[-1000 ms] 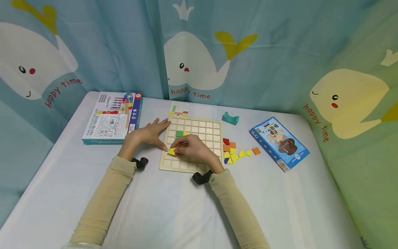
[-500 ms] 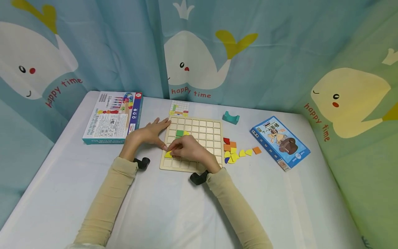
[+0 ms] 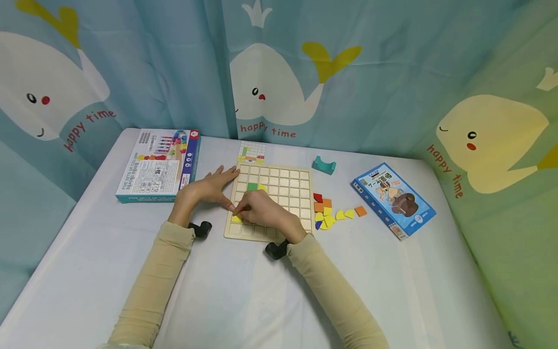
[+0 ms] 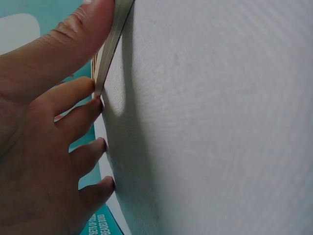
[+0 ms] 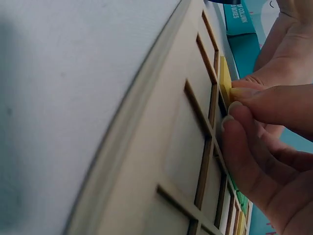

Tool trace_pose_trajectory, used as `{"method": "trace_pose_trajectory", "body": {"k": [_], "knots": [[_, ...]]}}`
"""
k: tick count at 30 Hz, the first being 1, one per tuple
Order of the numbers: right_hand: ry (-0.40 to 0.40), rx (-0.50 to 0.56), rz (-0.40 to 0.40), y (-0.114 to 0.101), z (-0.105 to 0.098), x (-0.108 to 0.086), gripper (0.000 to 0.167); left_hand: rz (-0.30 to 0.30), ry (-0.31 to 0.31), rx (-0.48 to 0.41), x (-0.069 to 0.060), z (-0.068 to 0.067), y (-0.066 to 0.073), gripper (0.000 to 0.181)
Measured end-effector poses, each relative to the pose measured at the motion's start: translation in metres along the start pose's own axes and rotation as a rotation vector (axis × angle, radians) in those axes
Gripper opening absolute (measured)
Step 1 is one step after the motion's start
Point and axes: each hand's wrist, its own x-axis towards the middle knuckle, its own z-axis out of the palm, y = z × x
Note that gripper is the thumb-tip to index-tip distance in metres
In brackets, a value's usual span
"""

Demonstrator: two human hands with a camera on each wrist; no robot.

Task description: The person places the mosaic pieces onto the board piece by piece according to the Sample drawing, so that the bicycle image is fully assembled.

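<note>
1. Right hand (image 3: 263, 209) pinches the yellow piece (image 3: 236, 219) at eight o'clock on the board (image 3: 293, 193).
2. Left hand (image 3: 210, 187), fingers spread, touches its nine o'clock edge.
3. Seating, I'd judge; next calls for pressing flat.

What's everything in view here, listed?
Board: one, pale, central
Piece: one, yellow, right fingertips
Placed pieces: count unclear, green, yellow, on board
Loose pieces: several, mixed, right of board
Card: one, multicoloured, behind board
Block: one, teal, right of card
Bead box: one, white, left
Illustrated box: one, blue, right
Table: one, white, below
Curtains: count unclear, bluish, behind
Cameras: two, black, wrists
Sleeves: two, beige, arms
Left hand: one, board's left edge
Right hand: one, over board
</note>
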Motion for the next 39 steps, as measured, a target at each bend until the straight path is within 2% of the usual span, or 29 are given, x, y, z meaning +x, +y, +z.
{"method": "trace_pose_trajectory", "body": {"k": [3, 10, 20, 25, 39], "knots": [[-0.009, 0.014, 0.013, -0.001, -0.001, 0.000, 0.013, 0.003, 0.001, -0.001, 0.000, 0.000, 0.001, 0.108], [0.026, 0.164, 0.019, 0.008, -0.004, -0.012, 0.021, 0.005, -0.001, 0.001, 0.000, 0.000, 0.000, 0.107], [0.057, 0.188, 0.024, 0.019, -0.012, -0.042, 0.018, -0.019, 0.006, 0.002, -0.003, -0.002, 0.001, 0.108], [0.080, 0.202, 0.063, 0.023, -0.013, -0.061, 0.018, -0.025, 0.007, 0.002, -0.004, -0.002, 0.000, 0.110], [0.212, 0.186, 0.146, 0.040, -0.022, -0.114, 0.014, -0.024, 0.005, -0.017, -0.001, 0.000, 0.002, 0.110]]}}
